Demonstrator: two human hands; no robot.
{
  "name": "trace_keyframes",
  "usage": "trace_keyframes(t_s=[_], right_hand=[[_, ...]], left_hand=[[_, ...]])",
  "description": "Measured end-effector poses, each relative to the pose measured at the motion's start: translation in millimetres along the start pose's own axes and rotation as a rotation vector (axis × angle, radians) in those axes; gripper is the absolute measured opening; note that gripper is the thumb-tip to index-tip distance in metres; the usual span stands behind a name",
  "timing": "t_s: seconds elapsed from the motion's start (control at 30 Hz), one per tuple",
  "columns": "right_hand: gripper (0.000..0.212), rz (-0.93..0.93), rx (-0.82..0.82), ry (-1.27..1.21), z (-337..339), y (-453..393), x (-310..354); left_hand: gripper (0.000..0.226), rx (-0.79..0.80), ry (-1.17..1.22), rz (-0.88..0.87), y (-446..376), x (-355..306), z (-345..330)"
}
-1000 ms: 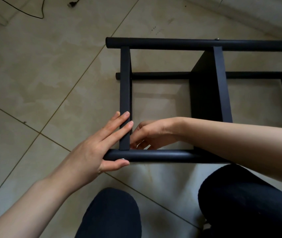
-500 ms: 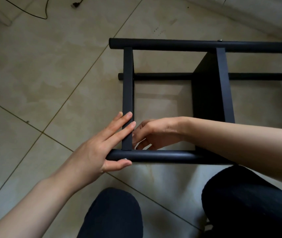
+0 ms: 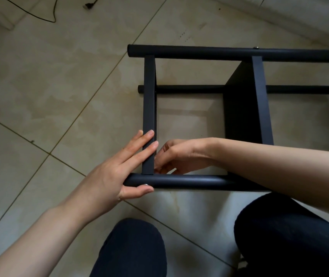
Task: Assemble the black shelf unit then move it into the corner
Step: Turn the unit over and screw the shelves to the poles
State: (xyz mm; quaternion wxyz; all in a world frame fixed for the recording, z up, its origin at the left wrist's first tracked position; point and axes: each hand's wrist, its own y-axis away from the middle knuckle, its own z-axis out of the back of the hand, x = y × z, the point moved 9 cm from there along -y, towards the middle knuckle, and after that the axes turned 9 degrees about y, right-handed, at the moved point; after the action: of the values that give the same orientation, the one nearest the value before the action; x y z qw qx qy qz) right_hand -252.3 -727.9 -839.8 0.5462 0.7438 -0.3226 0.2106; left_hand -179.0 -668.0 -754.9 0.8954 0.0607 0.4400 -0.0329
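Tiled floor [image 3: 59,86]; hands steady black shelf unit [image 3: 149,108], right fingers perhaps pinching.

Shelf unit [image 3: 239,53] on floor [image 3: 49,86]; cable [image 3: 45,15] behind

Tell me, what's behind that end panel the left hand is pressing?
Behind the end panel the right hand reaches in, fingers curled near the joint with the front pole. Whatever they pinch is covered. The left hand lies flat outside. Tiled floor shows through the frame.
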Motion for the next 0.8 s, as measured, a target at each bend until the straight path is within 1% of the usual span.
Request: trace_keyframes(t_s=[0.03, 0.07, 0.17, 0.27, 0.37, 0.47, 0.57, 0.67, 0.8], right_hand=[[0.030, 0.000, 0.005, 0.017, 0, 1, 1], [0.028, -0.002, 0.013, 0.029, -1, 2, 2], [0.012, 0.011, 0.035, -0.020, -3, 4, 4], [0.014, 0.005, 0.015, -0.041, -2, 2, -1], [0.010, -0.019, -0.006, -0.033, -4, 1, -2], [0.015, -0.031, -0.029, -0.025, -3, 2, -1], [0.015, -0.031, -0.044, -0.002, -4, 4, 1], [0.020, -0.037, -0.079, 0.021, 2, 9, 1], [0.025, -0.027, -0.218, 0.095, 31, 27, 7]], left_hand=[[0.082, 0.001, 0.000, 0.002, 0, 0, 0], [0.082, 0.002, 0.001, 0.003, 0, 1, 0], [0.082, -0.001, 0.004, 0.001, 0, 1, 0], [0.081, -0.003, 0.013, 0.001, 0, 1, 0], [0.082, -0.002, 0.031, 0.018, 0, 2, 0], [0.087, 0.002, 0.039, 0.028, 0, 2, 0], [0.084, -0.004, 0.042, 0.038, 1, 1, 2], [0.083, -0.018, 0.076, 0.098, 4, 4, 2], [0.079, -0.104, 0.208, 0.157, 7, 2, 1]])
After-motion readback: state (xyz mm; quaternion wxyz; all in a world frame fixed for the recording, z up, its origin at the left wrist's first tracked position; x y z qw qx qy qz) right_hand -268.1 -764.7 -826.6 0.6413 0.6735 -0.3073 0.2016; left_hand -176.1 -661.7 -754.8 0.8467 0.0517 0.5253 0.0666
